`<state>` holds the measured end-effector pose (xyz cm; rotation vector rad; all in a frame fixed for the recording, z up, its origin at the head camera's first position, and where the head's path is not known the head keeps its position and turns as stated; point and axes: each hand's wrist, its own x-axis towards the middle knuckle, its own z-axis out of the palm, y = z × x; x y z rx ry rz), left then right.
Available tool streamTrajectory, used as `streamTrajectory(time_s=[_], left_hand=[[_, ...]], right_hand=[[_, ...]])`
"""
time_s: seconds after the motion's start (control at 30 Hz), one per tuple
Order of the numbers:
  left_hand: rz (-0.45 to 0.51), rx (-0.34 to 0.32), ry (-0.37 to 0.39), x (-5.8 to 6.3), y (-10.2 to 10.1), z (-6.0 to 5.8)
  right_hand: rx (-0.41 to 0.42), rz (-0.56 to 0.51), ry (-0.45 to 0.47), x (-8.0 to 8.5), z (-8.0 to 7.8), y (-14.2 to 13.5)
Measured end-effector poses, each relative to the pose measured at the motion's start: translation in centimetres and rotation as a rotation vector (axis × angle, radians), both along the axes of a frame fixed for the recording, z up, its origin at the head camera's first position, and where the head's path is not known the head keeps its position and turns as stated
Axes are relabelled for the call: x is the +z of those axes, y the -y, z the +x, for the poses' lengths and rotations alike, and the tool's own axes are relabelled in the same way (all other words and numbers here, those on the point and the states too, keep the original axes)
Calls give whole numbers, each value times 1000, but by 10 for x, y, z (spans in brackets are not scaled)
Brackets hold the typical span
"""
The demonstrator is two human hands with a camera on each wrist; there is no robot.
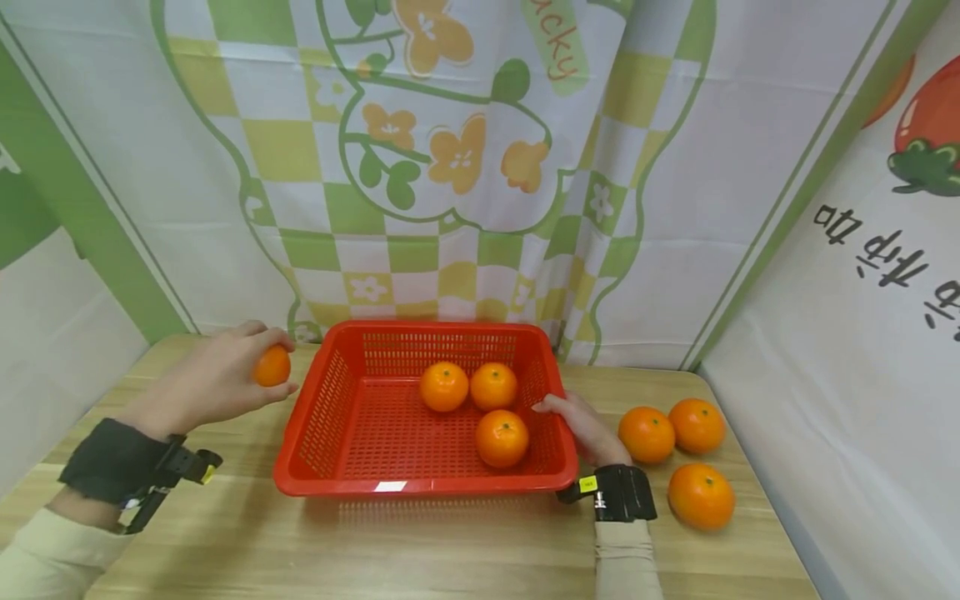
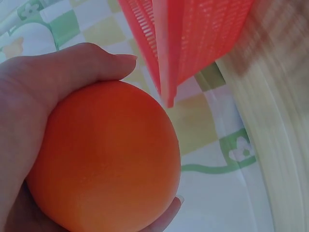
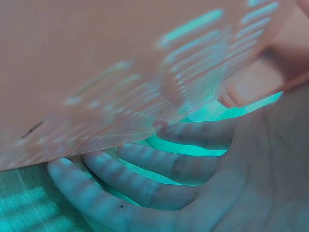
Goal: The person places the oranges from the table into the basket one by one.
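My left hand (image 1: 217,375) holds an orange (image 2: 106,159) just off the left side of a red plastic basket (image 1: 390,486). Its thumb and fingers wrap round the fruit. At the basket's right side, my right hand (image 1: 588,429) grips the rim, thumb over the inside. In the right wrist view its fingers (image 3: 169,162) lie along the outside of the slotted wall, tips against it. Three oranges sit inside the basket toward its right: one orange (image 1: 444,387), a second orange (image 1: 493,386) beside it, and a third orange (image 1: 502,438) nearer the front.
Three more oranges lie on the wooden table (image 1: 450,550) right of the basket: one orange (image 1: 647,434), another orange (image 1: 697,425), and a nearer orange (image 1: 701,497). A patterned curtain (image 1: 435,275) hangs close behind the basket. Printed cloth (image 1: 847,358) stands along the right side.
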<state>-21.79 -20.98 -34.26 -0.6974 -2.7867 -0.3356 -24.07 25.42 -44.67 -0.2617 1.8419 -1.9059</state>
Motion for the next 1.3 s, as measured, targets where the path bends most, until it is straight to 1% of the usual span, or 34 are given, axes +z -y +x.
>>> streamTrajectory(time_s=[0.1,0.33,0.57,0.8,0.97,1.3], left_hand=[[6,-6,8,-1,-6,-1],[14,-53,35,-2,-18,-5],[-1,-57,15,-5,-24,-8],[-3,-74,34,-7,-32,-6],[-17,-74,34,-8,-41,-3],[-25,-114,67,-8,-57,-6]], right_hand=[[4,-2,-1,0,0,0],[13,-2,-6,1,-2,0],[10,3,-7,-2,-2,2],[9,-3,-3,1,-1,2],[-2,-4,8,0,-1,2],[12,-11,-7,-2,-2,0]])
